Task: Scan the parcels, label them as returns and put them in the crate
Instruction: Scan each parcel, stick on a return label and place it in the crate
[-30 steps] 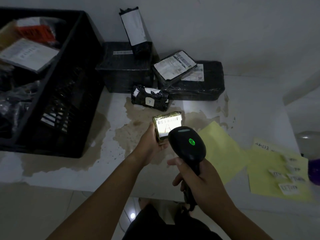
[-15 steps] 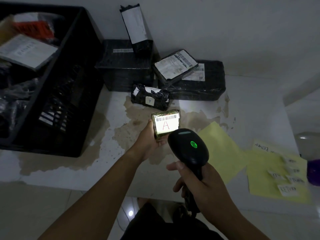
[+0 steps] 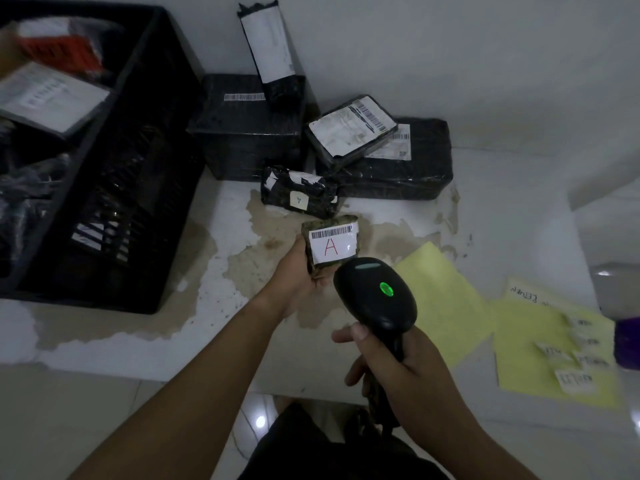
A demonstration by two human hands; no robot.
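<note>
My left hand [image 3: 294,275] holds a small brownish parcel [image 3: 331,244] upright above the table; its white label shows a barcode and a red letter A. My right hand [image 3: 398,368] grips a black barcode scanner [image 3: 375,292] by the handle, its head just below the parcel and a green light glowing on top. A black crate [image 3: 138,161] with several parcels inside stands at the left. Yellow sheets [image 3: 540,344] carrying small handwritten return labels lie at the right.
Several black-wrapped parcels sit against the back wall: a big box [image 3: 249,133], a tall thin one [image 3: 270,53] on it, a wide one [image 3: 398,168], a flat one [image 3: 349,129] and a small one [image 3: 299,197]. A purple-lidded container [image 3: 627,341] stands at the right edge. The table surface is stained.
The bright scanner light on the parcel's label has faded, so the barcode and the red A now read clearly. Both hands stay in nearly the same place.
</note>
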